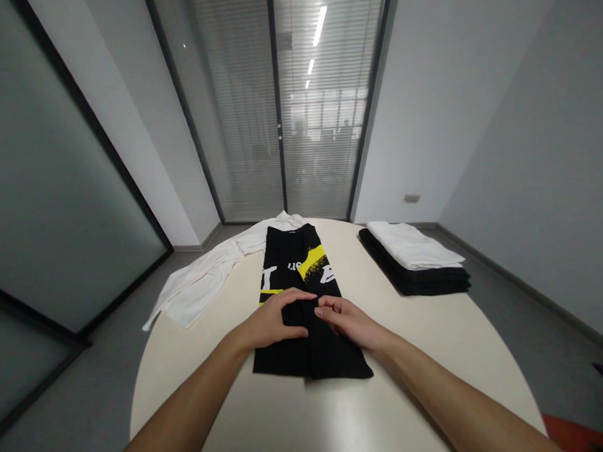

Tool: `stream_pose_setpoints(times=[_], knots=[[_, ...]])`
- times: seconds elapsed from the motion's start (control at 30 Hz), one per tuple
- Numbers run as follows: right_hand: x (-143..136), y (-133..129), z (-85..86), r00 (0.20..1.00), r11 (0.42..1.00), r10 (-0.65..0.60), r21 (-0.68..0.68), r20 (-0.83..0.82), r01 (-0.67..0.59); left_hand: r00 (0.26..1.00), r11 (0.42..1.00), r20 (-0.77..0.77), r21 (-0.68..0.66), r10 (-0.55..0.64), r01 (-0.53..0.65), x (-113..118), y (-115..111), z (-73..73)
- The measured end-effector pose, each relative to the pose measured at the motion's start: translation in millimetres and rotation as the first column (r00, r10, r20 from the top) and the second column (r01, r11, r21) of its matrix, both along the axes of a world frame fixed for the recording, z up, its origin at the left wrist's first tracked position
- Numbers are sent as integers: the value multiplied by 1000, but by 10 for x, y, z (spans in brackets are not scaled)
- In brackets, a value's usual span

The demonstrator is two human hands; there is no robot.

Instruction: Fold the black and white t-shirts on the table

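Observation:
A black garment [284, 248] with yellow and white print lies folded lengthwise into a long strip in front of me, its two sides meeting near the middle. My left hand [279, 318] rests over its left part, thumb and fingers apart, fingertips near the centre line. On the right part, my right hand [348, 322] is curled, its fingertips and thumb close together at the cloth beside the centre line. Whether the right fingers pinch any fabric is too small to tell.
A white garment [209, 272] lies spread along the table's back left edge. At the back right is a stack of folded clothes, with a white one [411, 244] on top of black ones [422, 282]. The round table [239, 416] carries everything.

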State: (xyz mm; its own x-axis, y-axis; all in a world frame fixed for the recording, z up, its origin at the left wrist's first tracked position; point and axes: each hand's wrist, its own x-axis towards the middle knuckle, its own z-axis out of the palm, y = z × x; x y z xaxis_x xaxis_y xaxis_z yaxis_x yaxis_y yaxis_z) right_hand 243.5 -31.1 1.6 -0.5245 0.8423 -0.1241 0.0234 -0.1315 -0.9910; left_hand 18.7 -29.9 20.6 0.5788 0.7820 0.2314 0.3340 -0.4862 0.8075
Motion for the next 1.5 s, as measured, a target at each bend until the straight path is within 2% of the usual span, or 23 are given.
stream_pose_setpoints(times=[0.1,0.23,0.3,0.37,0.43,0.53,0.6,0.73,0.87,0.93,1.0,1.07,1.13,1.23,1.27,1.3,1.33,1.4,1.5], knots=[[-10,19,-62,1000,999,-18,-34,1,18,999,995,28,97,35,-38,83,9,-114],[87,35,-66,1000,1000,-25,-1,9,25,991,984,39,119,126,-130,131,41,-222],[177,1,9,995,992,87,89,52,-91,985,979,47,106,169,-173,133,65,-257],[255,-55,99,958,948,234,177,167,-263,977,974,51,91,206,-210,131,89,-280],[292,-105,151,914,906,281,235,291,-353,969,967,48,76,241,-244,130,104,-287],[266,-117,115,929,902,177,324,326,-286,961,960,51,45,273,-275,119,103,-248],[230,-81,48,958,908,108,366,265,-203,963,964,51,14,263,-265,90,93,-195],[185,18,-61,992,933,30,352,120,-71,979,980,46,-33,196,-195,-9,93,-100],[163,79,-107,994,905,-86,422,69,49,971,974,74,-32,226,-225,-60,138,-102],[173,80,-106,988,898,-103,438,112,44,962,965,73,-25,264,-263,-71,164,-131],[202,56,-76,969,897,-70,440,235,-42,963,963,26,-29,269,-268,-104,184,-162],[237,13,-18,917,858,-50,487,396,-164,968,969,-61,-34,242,-245,-170,195,-183],[256,-34,55,855,759,-112,599,507,-255,965,976,-151,-15,214,-219,-252,205,-190],[236,-81,147,801,579,-273,756,532,-305,954,977,-210,48,214,-209,-339,222,-181],[221,-89,167,788,548,-312,778,531,-307,953,975,-206,63,220,-212,-349,228,-175],[207,-95,181,773,541,-343,785,534,-302,954,974,-197,73,225,-215,-350,232,-168],[197,-98,190,754,554,-367,779,546,-294,955,973,-186,79,230,-218,-345,235,-161],[190,-100,200,707,618,-391,737,590,-273,955,970,-174,78,241,-231,-331,236,-153],[209,-81,188,671,707,-366,662,644,-250,948,967,-190,62,255,-248,-329,239,-163]])
